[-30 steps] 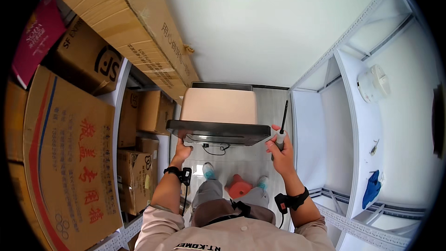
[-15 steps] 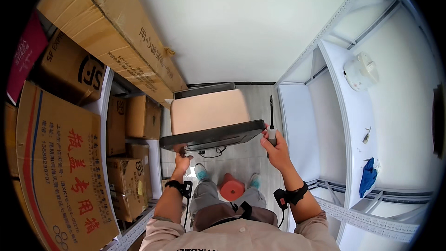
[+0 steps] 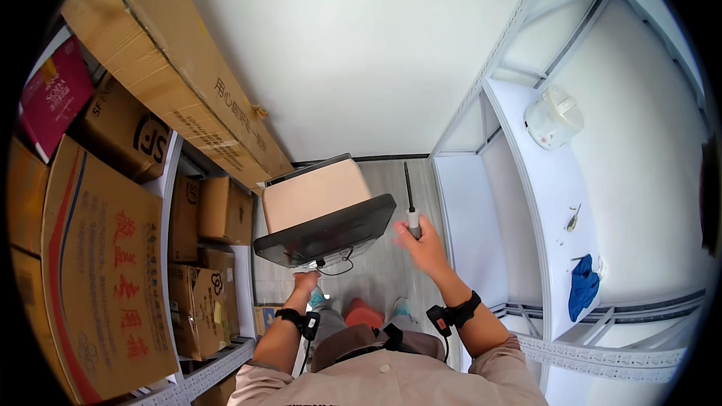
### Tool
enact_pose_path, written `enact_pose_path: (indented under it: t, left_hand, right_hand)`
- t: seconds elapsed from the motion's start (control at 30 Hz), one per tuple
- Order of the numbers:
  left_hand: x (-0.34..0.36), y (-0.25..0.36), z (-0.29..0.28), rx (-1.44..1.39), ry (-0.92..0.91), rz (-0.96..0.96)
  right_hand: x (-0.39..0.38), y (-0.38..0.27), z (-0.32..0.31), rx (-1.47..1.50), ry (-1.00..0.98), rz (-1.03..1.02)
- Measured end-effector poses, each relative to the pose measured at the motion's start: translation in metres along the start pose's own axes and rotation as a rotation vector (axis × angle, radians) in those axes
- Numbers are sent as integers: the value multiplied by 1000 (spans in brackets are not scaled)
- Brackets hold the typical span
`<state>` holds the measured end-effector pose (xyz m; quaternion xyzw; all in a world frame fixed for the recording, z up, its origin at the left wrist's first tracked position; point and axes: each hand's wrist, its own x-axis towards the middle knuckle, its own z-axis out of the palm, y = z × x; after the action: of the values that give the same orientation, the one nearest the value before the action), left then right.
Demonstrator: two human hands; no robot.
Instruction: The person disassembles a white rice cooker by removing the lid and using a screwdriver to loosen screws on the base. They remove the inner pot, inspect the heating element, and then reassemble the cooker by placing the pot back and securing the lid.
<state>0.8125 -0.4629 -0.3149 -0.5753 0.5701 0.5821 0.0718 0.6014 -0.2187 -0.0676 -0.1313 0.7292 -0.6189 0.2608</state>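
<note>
A bulky black appliance [image 3: 323, 233] with a smooth peach-coloured top stands tilted ahead of me, its right side higher than its left. A thin black cord [image 3: 346, 263] dangles under its near edge. My left hand [image 3: 305, 280] is at that edge, near the left end, and seems to grip it; its fingertips are hidden beneath. Off the appliance's right corner, my right hand [image 3: 423, 246] is closed around a screwdriver [image 3: 413, 219] with a grey handle. The dark shaft points away from me, touching nothing.
Shelves on the left hold several cardboard boxes [image 3: 226, 210], and a long carton [image 3: 188, 75] leans by the wall. The white right shelf [image 3: 526, 180] carries a white tub [image 3: 554, 119], a small tool [image 3: 574, 218] and blue cloth [image 3: 583, 288]. A red stool [image 3: 363, 313] stands between my feet.
The appliance has shifted left in view and tilted more, its right end up. My right hand has come away from its right corner, still holding the screwdriver. The whole view has turned slightly.
</note>
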Motion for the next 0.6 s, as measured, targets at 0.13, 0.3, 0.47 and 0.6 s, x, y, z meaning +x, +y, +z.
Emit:
enact_pose_path:
  t: [0.13,0.3,0.47,0.6]
  left_hand:
    - [-100,70,44,-89,-378,233]
    - [-203,147,92,-382,-538,517]
    - [-211,149,132,-567,-413,506]
    - [-217,152,139,-544,-401,498]
  right_hand:
    - [-29,7,-28,-77,-167,141]
    - [-58,26,-53,-115,-349,66]
    - [-78,44,-68,-234,-419,27]
    - [-92,39,-66,-242,-353,6]
